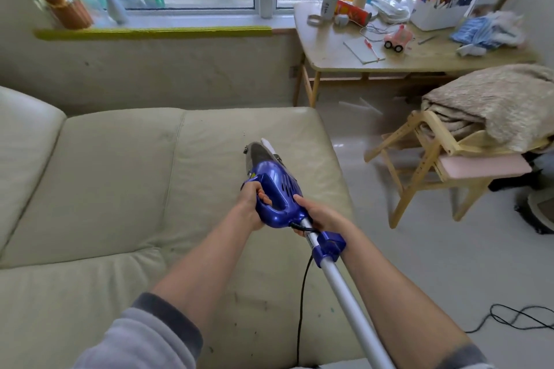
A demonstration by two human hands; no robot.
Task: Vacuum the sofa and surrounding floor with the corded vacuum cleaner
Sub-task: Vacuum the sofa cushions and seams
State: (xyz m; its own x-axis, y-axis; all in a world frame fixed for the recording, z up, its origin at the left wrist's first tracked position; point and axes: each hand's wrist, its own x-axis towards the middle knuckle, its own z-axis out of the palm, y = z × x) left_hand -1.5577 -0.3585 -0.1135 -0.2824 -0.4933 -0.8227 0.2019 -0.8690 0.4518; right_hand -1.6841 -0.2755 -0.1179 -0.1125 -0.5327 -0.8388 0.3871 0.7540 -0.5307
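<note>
- The vacuum cleaner (274, 189) is held over the right end of the sofa (120, 189), its nozzle end pointing down toward the seat cushion near the edge; whether the nozzle touches the leather I cannot tell, since the blue body hides it
- The left hand (254, 207) has its grip curled through the loop handle, fingers wrapped round it; the right hand (317, 213) curls its grip round the silver tube (338, 278) just behind the body; a slack hold on either could let the heavy head twist and drop onto the cushion
- The black cord (301, 293) hangs from the rear of the body down past the sofa front, and more of it lies looped on the floor (449, 263) at the right; a foot could catch in those loops, or a long reach could pull the cord taut and jerk the machine
- The wooden chair (434, 165) with its folded blanket (494, 102) stands near the sofa's end; a wide sweep of the long tube could knock it
- Dark specks lie on the near cushion; a hard nozzle dragged at an angle might scuff the pale leather; the tabletop (419, 54) clutter is well apart
</note>
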